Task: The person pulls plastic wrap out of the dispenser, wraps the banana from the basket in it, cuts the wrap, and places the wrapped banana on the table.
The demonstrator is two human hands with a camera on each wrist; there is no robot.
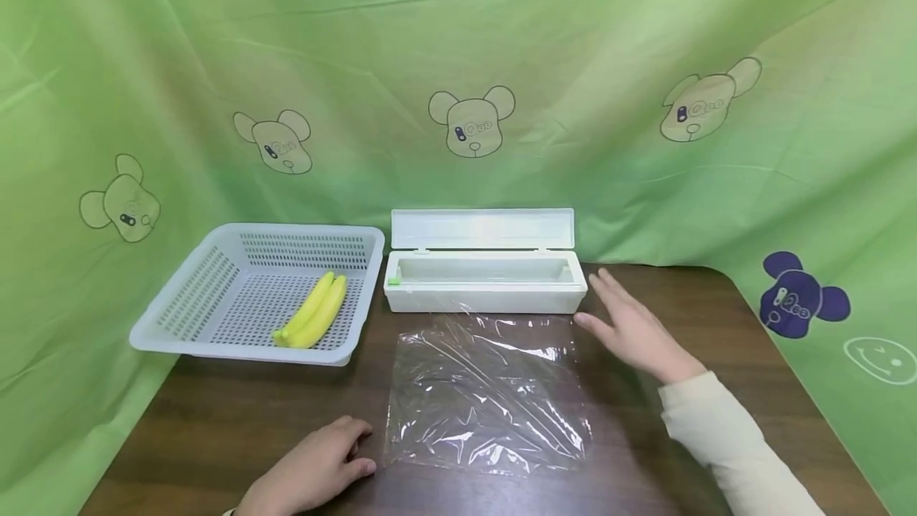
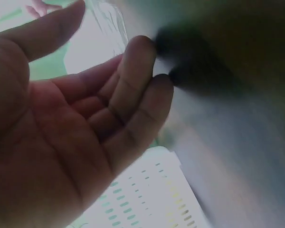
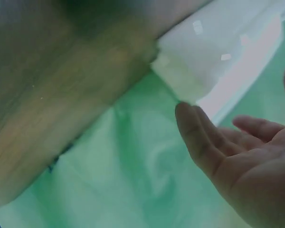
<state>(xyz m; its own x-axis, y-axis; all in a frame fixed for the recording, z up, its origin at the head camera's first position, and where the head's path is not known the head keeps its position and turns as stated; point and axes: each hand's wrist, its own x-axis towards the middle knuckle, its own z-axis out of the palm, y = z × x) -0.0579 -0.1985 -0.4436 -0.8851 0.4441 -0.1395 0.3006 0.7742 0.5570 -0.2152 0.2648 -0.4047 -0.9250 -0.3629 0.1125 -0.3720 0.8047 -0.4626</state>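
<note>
A sheet of clear plastic wrap (image 1: 487, 396) lies wrinkled on the table, drawn out from the front of a white wrap dispenser box (image 1: 487, 299). The box's lid (image 1: 483, 229) stands raised at the back. To the left of the sheet, my left hand (image 1: 315, 464) rests on the table with loosely bent fingers and holds nothing; the left wrist view shows its bare palm (image 2: 52, 137). Beside the box's right end is my right hand (image 1: 637, 333), fingers extended and nothing in its grasp. In the right wrist view its fingertips (image 3: 184, 111) appear near the box's end; contact is unclear.
A white perforated basket (image 1: 172, 325) stands at the left, with yellow bananas (image 1: 315, 313) inside. The brown wooden table (image 1: 236, 412) is enclosed by a green curtain (image 1: 573, 30) printed with bear heads.
</note>
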